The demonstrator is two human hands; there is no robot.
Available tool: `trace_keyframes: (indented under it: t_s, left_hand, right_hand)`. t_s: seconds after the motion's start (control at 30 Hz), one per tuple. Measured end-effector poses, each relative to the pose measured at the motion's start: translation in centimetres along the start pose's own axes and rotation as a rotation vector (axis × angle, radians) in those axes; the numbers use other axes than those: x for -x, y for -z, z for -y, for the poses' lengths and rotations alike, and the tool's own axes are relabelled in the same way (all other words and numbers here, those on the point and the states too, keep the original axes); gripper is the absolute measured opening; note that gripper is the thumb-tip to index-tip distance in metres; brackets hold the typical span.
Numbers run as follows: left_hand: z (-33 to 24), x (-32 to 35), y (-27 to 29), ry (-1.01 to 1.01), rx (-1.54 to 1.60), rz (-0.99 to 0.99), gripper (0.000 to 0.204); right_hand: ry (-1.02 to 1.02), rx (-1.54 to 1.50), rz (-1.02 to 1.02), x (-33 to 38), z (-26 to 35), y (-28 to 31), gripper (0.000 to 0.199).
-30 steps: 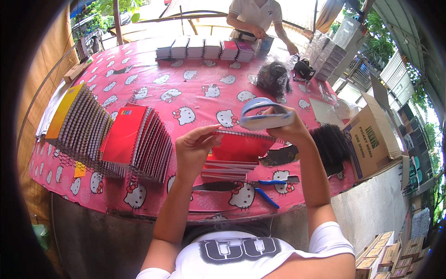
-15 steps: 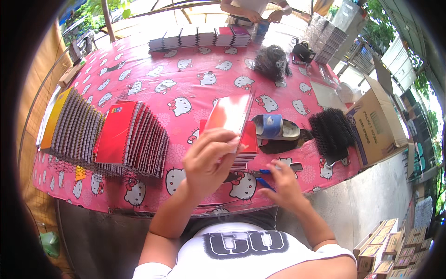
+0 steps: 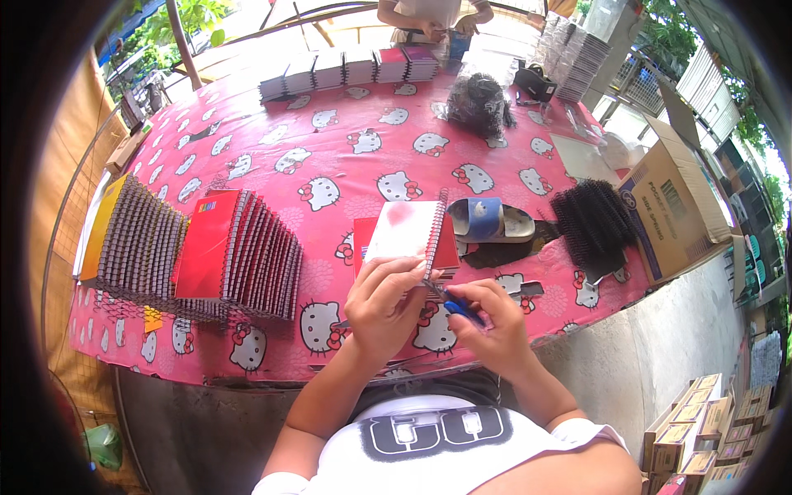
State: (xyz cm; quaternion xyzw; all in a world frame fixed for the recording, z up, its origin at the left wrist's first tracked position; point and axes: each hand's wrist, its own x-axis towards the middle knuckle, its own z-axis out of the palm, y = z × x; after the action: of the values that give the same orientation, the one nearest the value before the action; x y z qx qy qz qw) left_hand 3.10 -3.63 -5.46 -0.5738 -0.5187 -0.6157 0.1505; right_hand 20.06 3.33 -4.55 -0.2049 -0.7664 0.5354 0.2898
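head view: the left hand (image 3: 386, 307) grips the near edge of a red notebook (image 3: 410, 233), fingers curled over its cover, holding it tilted up off the stack (image 3: 363, 243) of red notebooks beneath. the notebook's wire spiral (image 3: 437, 235) runs down its right side. the right hand (image 3: 489, 318) is closed around blue-handled pliers (image 3: 455, 305), whose tip meets the lower end of the spiral just beside the left fingers. both hands are near the table's front edge, over the pink cartoon-cat tablecloth (image 3: 330, 157).

just right of the notebook lies a blue and grey sandal (image 3: 491, 221), and beyond it a pile of black binding combs (image 3: 596, 224). to the left, well apart from the hands, a long fanned row of spiral notebooks (image 3: 194, 247) stands on edge, red and orange covers showing. at the far edge sit stacks of notebooks (image 3: 355, 70), with another person (image 3: 433, 15) standing behind them. a black bundle in clear plastic (image 3: 478, 103) lies near there. a brown cardboard box (image 3: 672, 202) stands at the table's right end, and small boxes (image 3: 701, 421) are stacked on the ground at lower right.
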Motion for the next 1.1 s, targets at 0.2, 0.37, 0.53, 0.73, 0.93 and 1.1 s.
trace_keyframes:
  t_s: [0.2,0.37,0.53,0.73,0.93,1.1]
  left_hand:
    - [0.5,-1.2,2.1,-0.143,0.000,0.030,0.020]
    - [-1.4,-4.5,12.6,0.222,0.308,-0.607,0.014]
    - [4.4,-1.7,19.5,0.384,-0.065,-0.816,0.022]
    - [6.5,-0.8,18.7,0.452,0.105,-0.935,0.018]
    - [8.2,-1.2,18.2,0.340,-0.281,-0.857,0.010]
    - [6.8,-1.9,18.1,0.443,-0.418,-0.770,0.034]
  right_hand:
    - [-0.297,-0.595,0.112,0.5,-2.4,-0.1,0.040]
    - [0.147,1.010,-0.059,2.7,-7.2,3.9,0.038]
    - [0.403,0.735,-0.035,-0.7,-1.1,2.1,0.033]
    - [0.842,0.352,0.160,-13.1,4.5,-6.3,0.028]
    - [0.523,0.055,0.064,-22.2,5.6,-17.9,0.030]
    - [0.407,-0.109,-0.099,-22.7,3.3,-21.4,0.032]
